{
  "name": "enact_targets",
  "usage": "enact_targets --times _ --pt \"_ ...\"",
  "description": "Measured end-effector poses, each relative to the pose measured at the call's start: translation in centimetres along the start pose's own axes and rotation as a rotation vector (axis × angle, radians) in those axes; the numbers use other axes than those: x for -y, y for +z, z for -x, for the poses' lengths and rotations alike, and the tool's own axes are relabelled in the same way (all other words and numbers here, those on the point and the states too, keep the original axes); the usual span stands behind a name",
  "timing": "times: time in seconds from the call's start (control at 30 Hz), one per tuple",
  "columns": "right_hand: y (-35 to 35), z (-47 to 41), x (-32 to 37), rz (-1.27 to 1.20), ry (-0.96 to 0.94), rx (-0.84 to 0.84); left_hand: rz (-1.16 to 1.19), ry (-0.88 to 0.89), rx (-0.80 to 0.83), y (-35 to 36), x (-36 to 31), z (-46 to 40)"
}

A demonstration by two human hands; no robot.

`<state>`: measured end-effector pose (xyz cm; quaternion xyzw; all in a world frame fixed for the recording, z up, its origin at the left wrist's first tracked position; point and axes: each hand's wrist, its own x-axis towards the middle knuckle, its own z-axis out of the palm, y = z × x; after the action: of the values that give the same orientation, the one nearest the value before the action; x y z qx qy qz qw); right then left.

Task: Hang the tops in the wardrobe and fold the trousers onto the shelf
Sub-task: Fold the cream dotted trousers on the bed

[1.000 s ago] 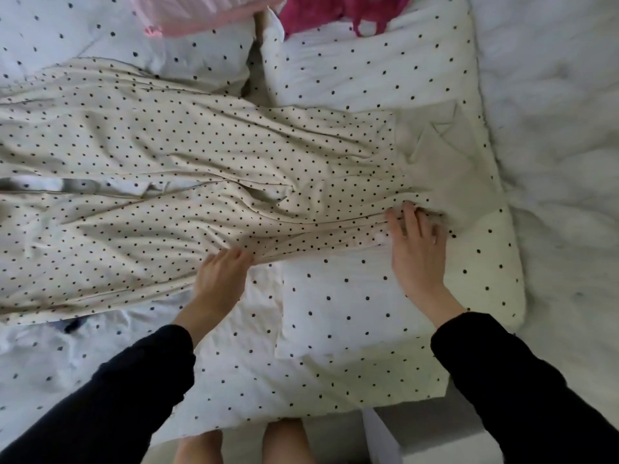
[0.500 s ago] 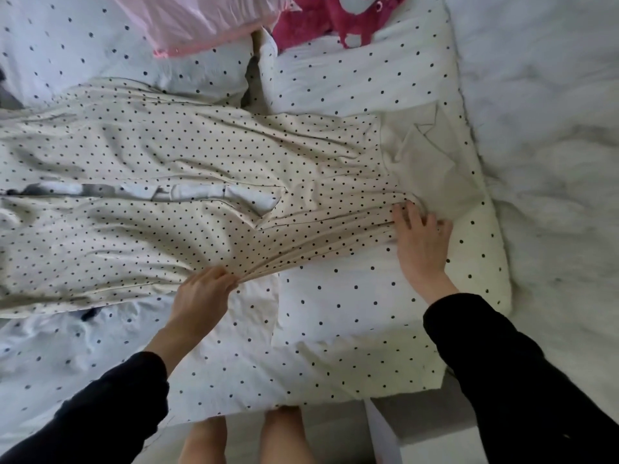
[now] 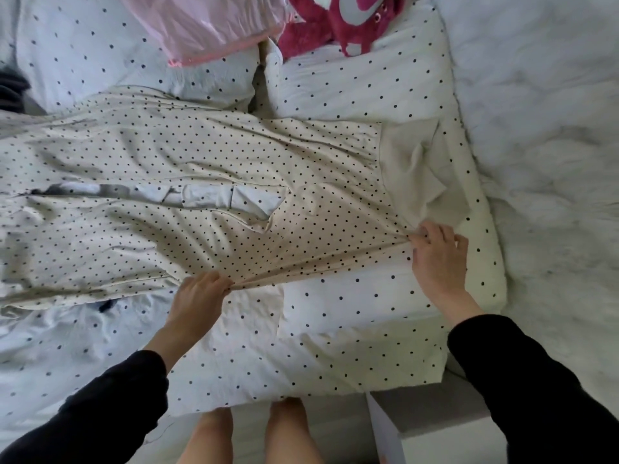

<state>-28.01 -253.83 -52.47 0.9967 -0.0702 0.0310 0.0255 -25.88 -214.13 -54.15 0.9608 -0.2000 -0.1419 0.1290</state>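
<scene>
L hand (image 3: 197, 296) pinches near edge of dotted trousers (image 3: 201, 175); R hand (image 3: 438, 259) grips waistband end. Fabric taut btwn hands, on bed (image 3: 368, 329).

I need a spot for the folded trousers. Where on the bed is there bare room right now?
The near pillow is bare between the trousers' lower edge and the bed's front edge, right of the left hand. The fluffy white blanket on the right is also free. The far side is crowded: a pink cloth and a pink plush toy.
</scene>
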Motion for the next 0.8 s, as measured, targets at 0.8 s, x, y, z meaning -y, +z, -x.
enact_targets --times 0.8 --pt "2.7 -24.1 2.5 0.026 0.281 -0.019 0.327 -0.412 -0.395 -10.4 10.2 -28.1"
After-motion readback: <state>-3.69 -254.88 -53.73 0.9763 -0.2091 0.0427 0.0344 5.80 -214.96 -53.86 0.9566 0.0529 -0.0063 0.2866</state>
